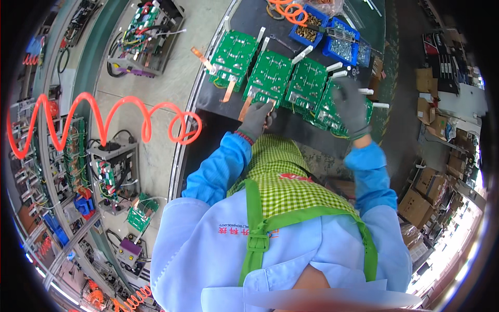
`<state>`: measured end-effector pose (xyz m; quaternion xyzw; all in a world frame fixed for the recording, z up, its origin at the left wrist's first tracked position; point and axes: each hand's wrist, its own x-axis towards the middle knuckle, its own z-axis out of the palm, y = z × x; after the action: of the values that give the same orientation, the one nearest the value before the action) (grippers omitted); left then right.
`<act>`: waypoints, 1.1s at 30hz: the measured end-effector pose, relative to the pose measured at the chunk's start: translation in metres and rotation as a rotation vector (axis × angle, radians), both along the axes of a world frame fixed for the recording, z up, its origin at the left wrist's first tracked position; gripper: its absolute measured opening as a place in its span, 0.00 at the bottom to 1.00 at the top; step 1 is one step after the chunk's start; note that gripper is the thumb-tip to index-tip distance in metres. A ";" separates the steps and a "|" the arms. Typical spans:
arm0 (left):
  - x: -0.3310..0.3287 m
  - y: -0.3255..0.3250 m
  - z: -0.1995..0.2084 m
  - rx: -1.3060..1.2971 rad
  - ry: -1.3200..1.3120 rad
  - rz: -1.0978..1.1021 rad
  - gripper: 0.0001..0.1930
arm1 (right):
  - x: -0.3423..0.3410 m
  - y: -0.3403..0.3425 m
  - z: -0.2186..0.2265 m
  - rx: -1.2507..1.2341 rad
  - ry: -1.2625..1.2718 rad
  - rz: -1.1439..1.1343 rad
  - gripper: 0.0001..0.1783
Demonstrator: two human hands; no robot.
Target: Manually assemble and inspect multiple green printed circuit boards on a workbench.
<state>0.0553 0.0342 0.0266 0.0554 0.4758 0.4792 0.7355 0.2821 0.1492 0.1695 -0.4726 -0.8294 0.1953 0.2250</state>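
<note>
At twelve o'clock, curled: the left hand (pixel 256 118), by a copper strip (pixel 245 108) at the six-o'clock edge of the second green circuit board (pixel 268 73) on the dark table (pixel 207 98); cannot tell whether pinching. Toward two o'clock, blurred over the fourth board (pixel 326 108): the right hand (pixel 351 108), with unreadable grip. Probably light, stiff boards, yet fragile; better to take by bare side edges, not by bendable copper.

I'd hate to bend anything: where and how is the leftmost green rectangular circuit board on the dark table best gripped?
Probably pinch the green board by the middles of its two long edges, coming from left and right. Slim white posts project at its far corners and copper-coloured strips jut from its near end, leaving those edges clearer.
</note>
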 end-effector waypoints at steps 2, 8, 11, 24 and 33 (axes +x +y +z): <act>-0.001 0.002 0.019 -0.067 0.061 -0.028 0.15 | 0.042 0.056 0.012 0.116 -0.018 -0.107 0.12; 0.003 0.000 0.020 -0.137 0.102 0.051 0.11 | 0.165 0.222 -0.043 -0.169 -0.345 -0.176 0.15; 0.003 0.000 0.015 -0.141 0.159 0.034 0.11 | 0.197 0.276 -0.094 -0.331 -0.570 -0.080 0.17; 0.015 0.000 0.022 -0.251 0.073 0.202 0.07 | 0.196 0.336 -0.181 -0.280 -0.642 0.087 0.16; 0.018 0.009 0.032 -0.254 0.092 0.198 0.07 | 0.215 0.320 -0.147 -0.487 -0.048 -0.049 0.11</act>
<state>0.0738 0.0432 0.0586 -0.0632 0.5691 0.4821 0.6631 0.4973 0.4694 0.0225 -0.5372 -0.7514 0.3726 0.0895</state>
